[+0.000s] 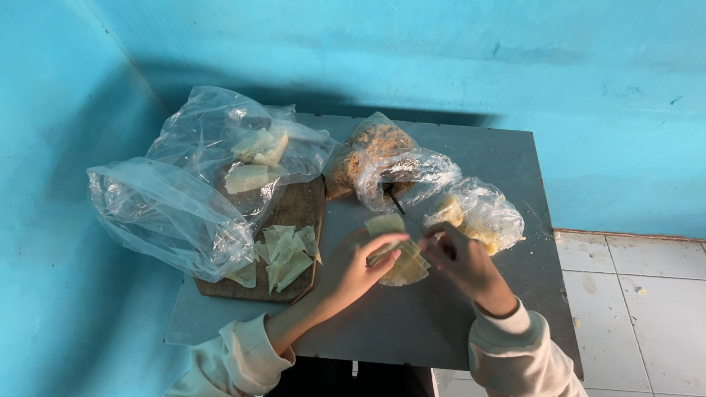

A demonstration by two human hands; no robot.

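Holding a pale yellow dough wrapper between both hands, I work over the middle of the small grey table. My left hand curls over the wrapper's near-left edge, fingers closed onto it with the index finger stretched across its top. My right hand pinches its right edge, thumb and fingertips drawn together on the dough (how tightly, I cannot tell). The wrapper sits low over the tabletop, and another pale sheet shows just behind it.

To my left a wooden board carries a loose heap of cut wrappers. Two large clear plastic bags lie crumpled over the board's far and left parts, with a few more pale pieces inside the further one. Beyond my hands stand three smaller bags: one with brown crumbly filling, one with a dark utensil handle poking out, and one with yellowish filling near my right hand. Turquoise walls close the corner.
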